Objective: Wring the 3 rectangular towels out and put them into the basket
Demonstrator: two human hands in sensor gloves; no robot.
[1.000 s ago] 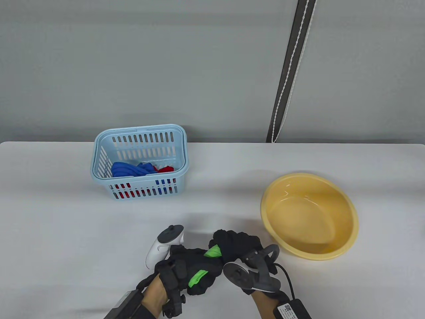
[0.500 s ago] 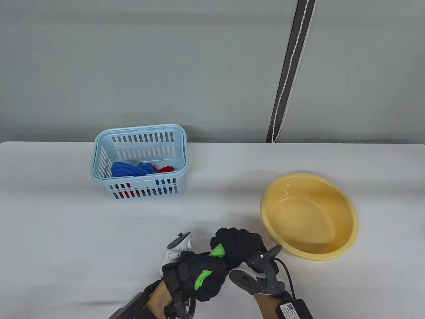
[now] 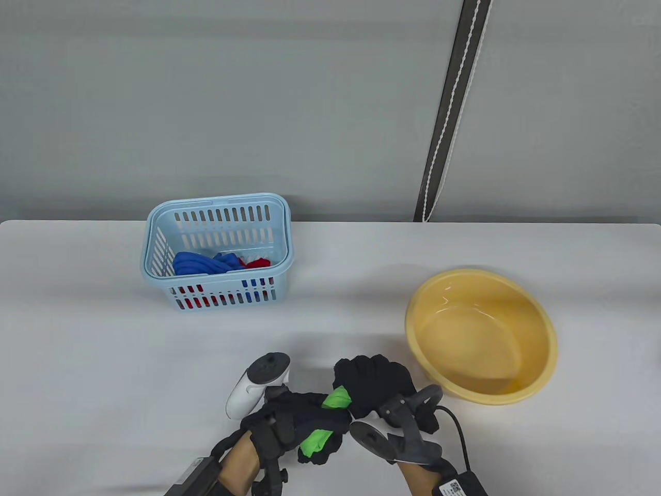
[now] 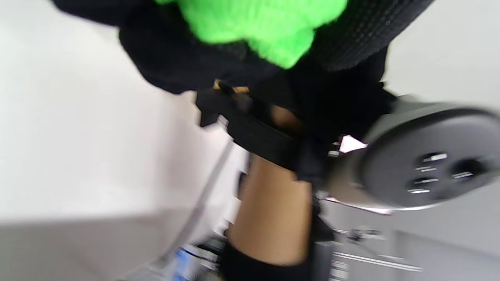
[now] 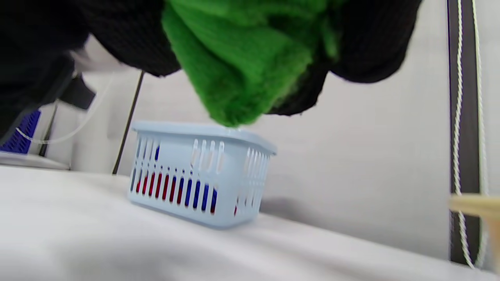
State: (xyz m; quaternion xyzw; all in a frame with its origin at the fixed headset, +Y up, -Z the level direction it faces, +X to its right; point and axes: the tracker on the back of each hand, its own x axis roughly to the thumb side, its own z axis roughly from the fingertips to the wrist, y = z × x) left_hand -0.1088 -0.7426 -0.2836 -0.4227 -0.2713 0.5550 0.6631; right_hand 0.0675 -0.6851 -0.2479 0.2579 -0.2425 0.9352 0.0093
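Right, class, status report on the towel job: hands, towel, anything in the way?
Both hands grip the green towel. Basket holds blue and red towels. Path to basket clear.

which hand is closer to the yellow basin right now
The right hand: it grips the green towel just left of the yellow basin. The left hand holds the towel's other end, farther left.

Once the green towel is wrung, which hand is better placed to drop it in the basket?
Probably the left hand: it grips the green towel on the side nearer the basket; the right hand lies toward the yellow basin.
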